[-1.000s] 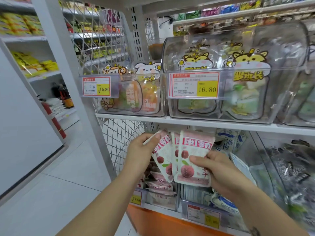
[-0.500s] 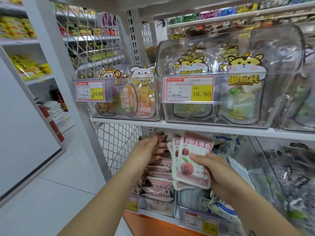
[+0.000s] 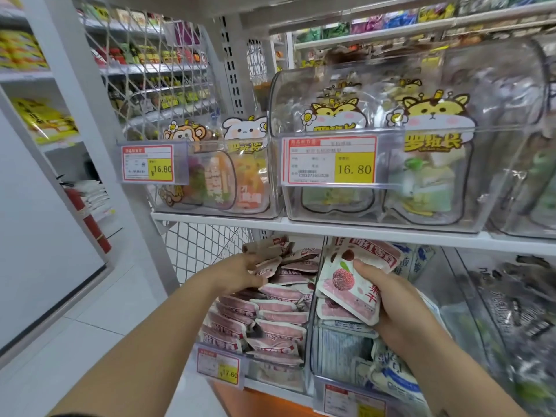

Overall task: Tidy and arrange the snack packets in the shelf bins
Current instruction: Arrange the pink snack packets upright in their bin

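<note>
Holding a small stack of pink packets (image 3: 346, 284) at centre-right, my right hand (image 3: 400, 308) has its grip clamped on them. I'd feed them flat onto the pink pile (image 3: 279, 323) in the lower-centre bin (image 3: 279, 377). My left hand (image 3: 237, 273) rests on that pile; whether it is pinching, I cannot tell. Blue-white packets (image 3: 391, 371) fill the neighbouring bin (image 3: 323, 383) — the clear tubs (image 3: 511, 121) above hold assorted sweets.

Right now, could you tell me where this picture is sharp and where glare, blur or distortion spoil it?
Head view: even light, no hard shadows; the middle price tag and the pink packets in the right hand read sharp; the clear bin above shows pale glare; the dark packets at far right smear with blur; the white post at left leans, wide-lens distortion.
</note>
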Demonstrator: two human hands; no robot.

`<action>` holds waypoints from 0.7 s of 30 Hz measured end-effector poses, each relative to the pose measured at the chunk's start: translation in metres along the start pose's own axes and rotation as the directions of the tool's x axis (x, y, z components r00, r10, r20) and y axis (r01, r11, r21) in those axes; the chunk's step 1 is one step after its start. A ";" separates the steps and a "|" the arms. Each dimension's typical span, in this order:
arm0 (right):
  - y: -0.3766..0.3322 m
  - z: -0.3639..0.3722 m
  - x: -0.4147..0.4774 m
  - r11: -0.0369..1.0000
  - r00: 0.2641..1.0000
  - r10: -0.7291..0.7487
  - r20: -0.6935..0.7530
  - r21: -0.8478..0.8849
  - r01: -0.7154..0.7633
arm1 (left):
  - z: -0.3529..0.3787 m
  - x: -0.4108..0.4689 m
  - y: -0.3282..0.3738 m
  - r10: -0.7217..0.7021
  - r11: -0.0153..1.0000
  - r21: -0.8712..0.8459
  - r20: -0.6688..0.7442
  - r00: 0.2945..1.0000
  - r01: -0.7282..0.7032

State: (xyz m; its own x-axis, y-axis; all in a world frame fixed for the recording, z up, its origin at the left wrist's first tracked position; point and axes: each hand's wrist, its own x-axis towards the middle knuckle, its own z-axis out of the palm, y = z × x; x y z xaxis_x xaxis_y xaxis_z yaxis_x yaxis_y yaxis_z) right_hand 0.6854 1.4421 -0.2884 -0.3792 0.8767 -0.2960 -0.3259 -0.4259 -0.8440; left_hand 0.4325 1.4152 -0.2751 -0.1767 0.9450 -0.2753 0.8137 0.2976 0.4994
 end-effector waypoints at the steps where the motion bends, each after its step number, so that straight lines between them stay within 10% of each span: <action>1: 0.000 0.000 0.000 1.000 1.000 0.002 0.008 0.007 -0.002 | -0.001 0.002 0.000 -0.010 1.000 0.012 0.022 1.000 0.010; 6: -0.002 -0.001 -0.002 1.000 0.999 0.008 0.041 0.017 -0.009 | 0.014 0.011 -0.003 0.022 0.982 0.189 -0.064 0.998 -0.009; 13: -0.002 -0.003 -0.002 1.000 0.998 0.011 0.055 0.017 -0.012 | -0.013 0.007 0.001 0.053 0.998 -0.004 -0.493 0.868 -0.063; 21: 0.000 -0.001 -0.001 1.000 0.999 -0.002 0.050 -0.007 0.003 | -0.015 -0.001 0.034 0.223 0.957 0.200 -0.057 0.973 -0.208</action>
State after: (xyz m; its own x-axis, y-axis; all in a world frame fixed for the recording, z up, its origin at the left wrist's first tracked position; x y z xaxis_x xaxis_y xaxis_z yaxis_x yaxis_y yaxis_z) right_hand 0.6869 1.4419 -0.2884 -0.4209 0.8655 -0.2716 -0.3211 -0.4222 -0.8477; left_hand 0.4522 1.4267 -0.2454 -0.0219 0.9938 -0.1094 0.9266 0.0613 0.3711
